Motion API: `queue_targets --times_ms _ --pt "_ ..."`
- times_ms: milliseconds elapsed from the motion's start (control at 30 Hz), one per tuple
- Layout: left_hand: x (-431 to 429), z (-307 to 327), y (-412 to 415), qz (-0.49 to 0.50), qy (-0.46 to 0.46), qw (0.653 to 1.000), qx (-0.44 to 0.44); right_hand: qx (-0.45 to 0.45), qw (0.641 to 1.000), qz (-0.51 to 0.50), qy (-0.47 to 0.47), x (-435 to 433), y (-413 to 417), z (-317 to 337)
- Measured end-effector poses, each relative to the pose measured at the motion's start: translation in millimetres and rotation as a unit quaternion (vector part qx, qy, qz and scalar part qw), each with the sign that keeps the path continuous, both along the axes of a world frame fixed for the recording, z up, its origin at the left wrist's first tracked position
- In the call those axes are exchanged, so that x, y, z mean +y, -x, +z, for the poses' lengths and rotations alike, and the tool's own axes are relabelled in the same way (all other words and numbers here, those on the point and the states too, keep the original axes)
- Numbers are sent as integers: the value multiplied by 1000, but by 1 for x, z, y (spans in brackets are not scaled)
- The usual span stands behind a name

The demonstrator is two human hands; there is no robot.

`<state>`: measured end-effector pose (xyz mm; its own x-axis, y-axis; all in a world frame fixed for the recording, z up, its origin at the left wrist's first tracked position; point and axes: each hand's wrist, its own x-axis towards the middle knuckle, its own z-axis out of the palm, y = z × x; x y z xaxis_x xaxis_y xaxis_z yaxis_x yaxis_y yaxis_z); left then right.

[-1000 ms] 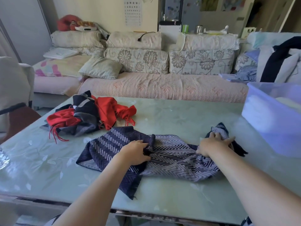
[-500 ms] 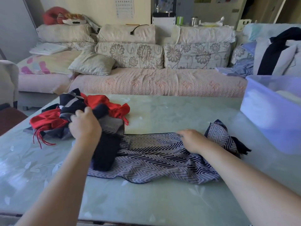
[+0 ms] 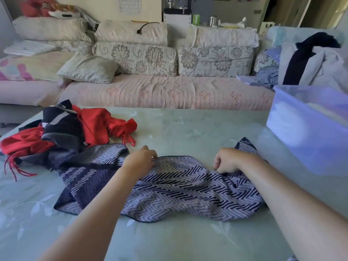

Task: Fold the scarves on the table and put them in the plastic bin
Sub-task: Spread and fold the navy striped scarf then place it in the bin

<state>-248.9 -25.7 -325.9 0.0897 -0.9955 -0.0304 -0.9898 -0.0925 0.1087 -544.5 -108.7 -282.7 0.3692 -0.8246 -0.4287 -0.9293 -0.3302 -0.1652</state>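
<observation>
One navy-and-white zigzag woven scarf (image 3: 178, 187) lies crumpled across the pale green glossy table (image 3: 169, 238), left hand (image 3: 140, 160) pinches its far edge with fingertips together, right hand (image 3: 228, 160) has its fingers curled into bunched cloth, red and dark scarves (image 3: 75, 129) heaped far left, translucent bluish plastic bin (image 3: 305, 136) far right

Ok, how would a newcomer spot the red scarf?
Find the pale green table in front of the sofa. On its far left side the red scarf lies tangled with a navy and grey scarf. It alone is plain bright red, with stringy tassels, unlike the zigzag scarf nearer the camera.
</observation>
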Motion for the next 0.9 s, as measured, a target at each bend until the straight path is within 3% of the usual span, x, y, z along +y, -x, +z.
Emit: queue_targets --times_ms 133,233,300,367,467,567,667,767,900 --pt "-10 5 1 14 18 999 -24 11 1000 -7 14 -14 9 1" --pt "-23 10 -3 62 106 992 -5 -10 997 -28 71 -25 18 4" --pt "-31 16 -10 99 142 985 -2 -48 998 -31 39 -29 22 5" --pt "-40 17 -17 123 134 983 -7 -44 999 -11 -11 -26 23 5" --pt "-44 9 -19 174 127 976 27 -34 999 6 -2 -29 24 -2" --pt "-46 1 -14 179 90 978 59 -68 997 -22 -21 -30 26 0" --pt "-46 3 -13 175 87 977 82 -40 999 -1 -25 -29 24 1" --pt "-45 5 -17 185 141 964 127 -72 990 -65 97 -36 26 1" --pt "-48 6 -10 169 192 946 199 -156 888 -219 372 -40 29 7"
